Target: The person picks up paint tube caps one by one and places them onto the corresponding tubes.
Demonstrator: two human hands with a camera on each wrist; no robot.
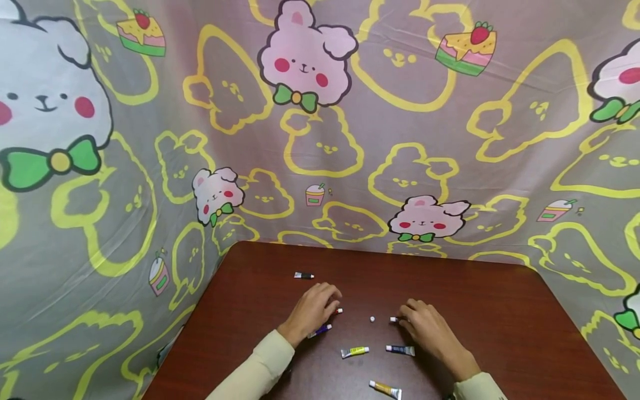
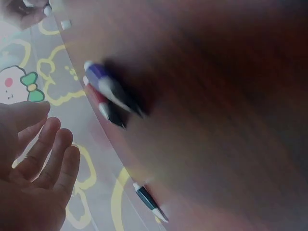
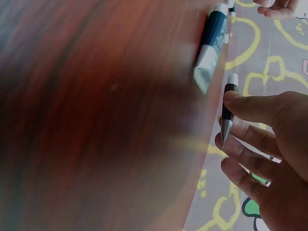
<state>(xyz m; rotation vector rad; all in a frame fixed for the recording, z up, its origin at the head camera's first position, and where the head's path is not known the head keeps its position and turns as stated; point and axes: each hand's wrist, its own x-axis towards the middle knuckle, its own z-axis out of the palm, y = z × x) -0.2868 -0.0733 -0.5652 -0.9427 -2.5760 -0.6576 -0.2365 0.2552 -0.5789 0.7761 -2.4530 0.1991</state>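
Note:
My right hand (image 1: 430, 328) pinches a small dark paint tube (image 3: 227, 113) between thumb and fingers, its white cap pointing toward the middle of the table. Loosely bent and holding nothing, my left hand (image 1: 312, 311) hovers over a red paint tube (image 2: 99, 101) and a purple paint tube (image 2: 107, 84), which lie side by side. In the head view that hand covers most of the red one. A loose white cap (image 1: 372, 319) sits between the two hands. Closer to me than the right hand lies a dark blue paint tube (image 1: 400, 350).
A yellow paint tube (image 1: 355, 351) lies left of the dark blue one, and an ochre tube (image 1: 385, 389) is at the near side. Beyond the left hand rests a black tube (image 1: 303, 275). Patterned cloth (image 1: 325, 150) hangs around the brown table (image 1: 240, 300).

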